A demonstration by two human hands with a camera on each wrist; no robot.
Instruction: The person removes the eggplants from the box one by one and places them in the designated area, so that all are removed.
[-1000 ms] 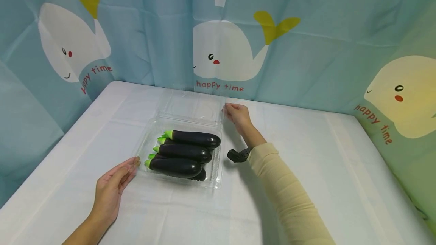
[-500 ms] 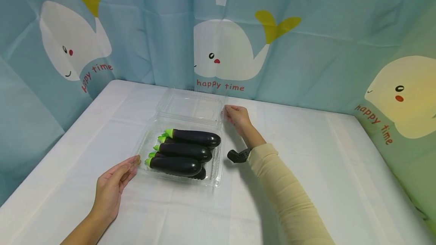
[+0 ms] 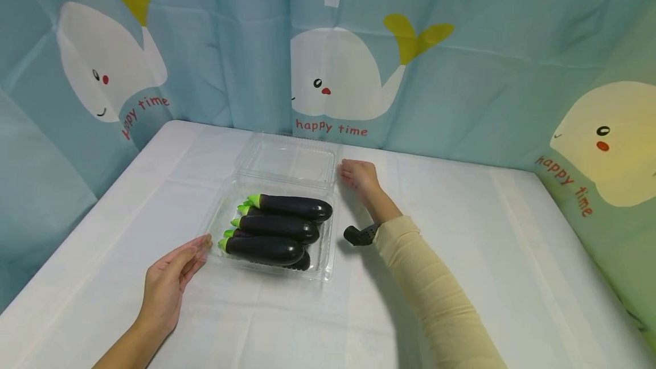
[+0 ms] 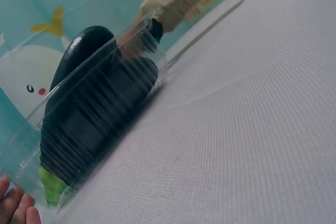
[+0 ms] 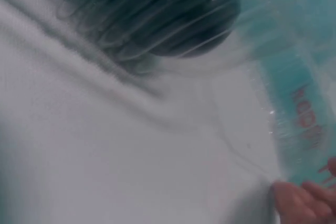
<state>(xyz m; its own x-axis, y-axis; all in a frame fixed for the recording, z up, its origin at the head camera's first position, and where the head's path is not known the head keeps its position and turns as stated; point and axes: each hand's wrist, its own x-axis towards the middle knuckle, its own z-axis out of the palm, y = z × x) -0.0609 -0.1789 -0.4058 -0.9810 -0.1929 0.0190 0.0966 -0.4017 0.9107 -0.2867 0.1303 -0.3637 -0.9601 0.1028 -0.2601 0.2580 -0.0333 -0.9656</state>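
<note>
A clear plastic clamshell box [image 3: 328, 258] lies on the table with its lid folded back [image 3: 294, 158]. Several dark eggplants [image 3: 277, 229] with green stem ends are piled inside. At the box's left side, near the front corner, my left hand [image 3: 166, 286] touches the rim with extended fingertips, thumb short of it. In the left wrist view those fingertips [image 4: 16, 205] show low beside the box wall. My right hand [image 3: 360, 178] is just off the lid's right edge, fingers loosely bent. Its fingertips [image 5: 294, 198] appear right at that edge in the right wrist view.
A white cloth [image 3: 487, 255] covers the table. Behind it hangs a blue curtain [image 3: 246, 44] with printed whales, close to the lid's far edge. A black strapped device [image 3: 361, 235] on the right wrist sits beside the box.
The lid has settled back and looks flatter. My right hand has shifted slightly right, away from the lid's edge, and its fingers have loosened. The left hand and eggplants stay in place.
</note>
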